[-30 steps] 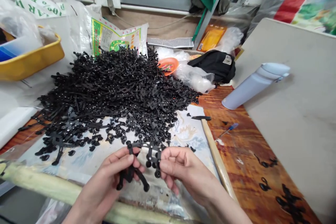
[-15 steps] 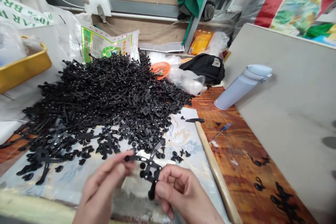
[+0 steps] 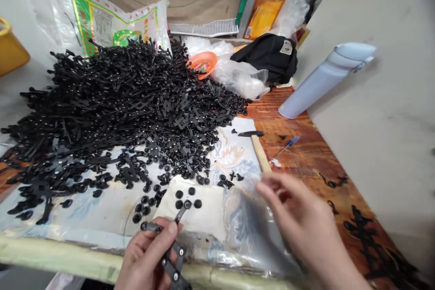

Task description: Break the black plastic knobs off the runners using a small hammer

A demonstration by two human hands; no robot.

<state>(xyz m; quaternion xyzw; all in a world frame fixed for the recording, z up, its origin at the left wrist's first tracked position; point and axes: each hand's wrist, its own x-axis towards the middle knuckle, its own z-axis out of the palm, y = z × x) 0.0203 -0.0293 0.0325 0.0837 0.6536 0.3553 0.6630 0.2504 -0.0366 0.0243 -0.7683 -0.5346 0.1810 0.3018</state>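
My left hand [image 3: 149, 253] is closed on a black plastic sprue piece [image 3: 171, 253] with small round caps, held low at the table's front edge. Off to the right, my right hand [image 3: 299, 222] hovers above the table with its fingers apart and blurred, holding nothing that I can see. A big heap of black plastic sprues [image 3: 112, 99] fills the table's left and middle. Loose black round caps [image 3: 163, 195] lie scattered on the plastic sheet [image 3: 102, 208] just beyond my left hand.
A wooden stick [image 3: 261, 154] lies beside the sheet. A light blue bottle [image 3: 322, 79] leans on a grey board [image 3: 380, 99] at the right. A black pouch [image 3: 270, 56], an orange dish [image 3: 204, 61], a printed sack [image 3: 115, 20] and a yellow tub [image 3: 10, 47] stand at the back.
My right hand let go of the sprue piece and moved right, opening. The left hand dropped lower with the piece. More loose caps lie on the sheet. The camera tilted down.
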